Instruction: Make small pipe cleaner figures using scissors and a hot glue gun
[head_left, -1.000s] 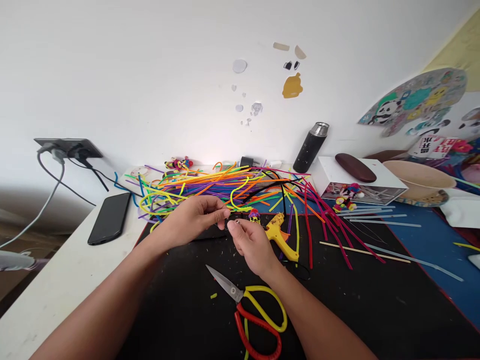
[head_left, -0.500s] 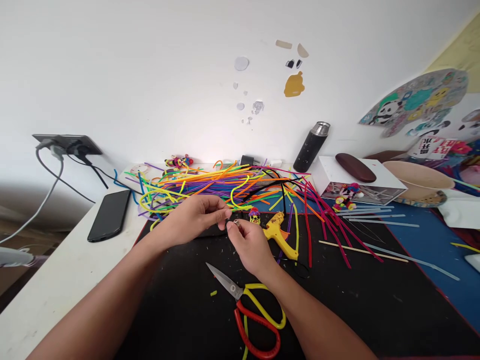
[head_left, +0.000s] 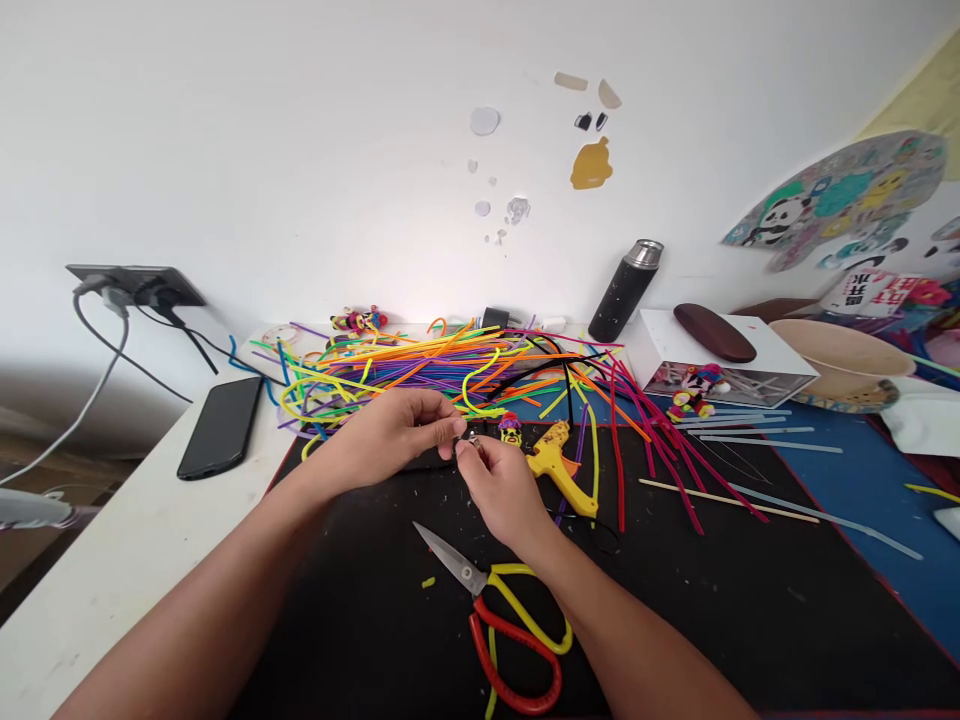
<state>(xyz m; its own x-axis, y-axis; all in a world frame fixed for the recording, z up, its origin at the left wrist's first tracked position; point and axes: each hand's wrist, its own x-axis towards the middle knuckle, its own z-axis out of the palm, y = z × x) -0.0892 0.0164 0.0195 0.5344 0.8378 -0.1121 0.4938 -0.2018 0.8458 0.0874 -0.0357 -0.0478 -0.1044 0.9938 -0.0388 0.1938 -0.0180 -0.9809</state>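
Observation:
My left hand [head_left: 401, 432] is closed in a pinch over the middle of the black mat [head_left: 360, 610]. Its fingertips almost meet those of my right hand [head_left: 504, 488], which is pinched as well. Between them shows a small dark piece with a shiny metal bit [head_left: 472, 438], mostly hidden by the fingers. Just behind my right hand is a small pipe-cleaner figure head [head_left: 511, 430] in red, yellow and black. Close to its right lies a yellow glue gun [head_left: 562, 472]. Scissors [head_left: 495, 610] with red and yellow handles rest in front of my hands.
A heap of coloured pipe cleaners [head_left: 420, 370] runs along the wall. A phone [head_left: 220, 428] lies at left. At the back right stand a black flask [head_left: 626, 292], a white box [head_left: 660, 345] and a bowl [head_left: 840, 348]. Glue sticks [head_left: 765, 437] and a wooden stick [head_left: 727, 500] lie at right.
Both hands keep their pinch at nearly the same spot, with only a slight shift of the fingers. The whole view has moved a little.

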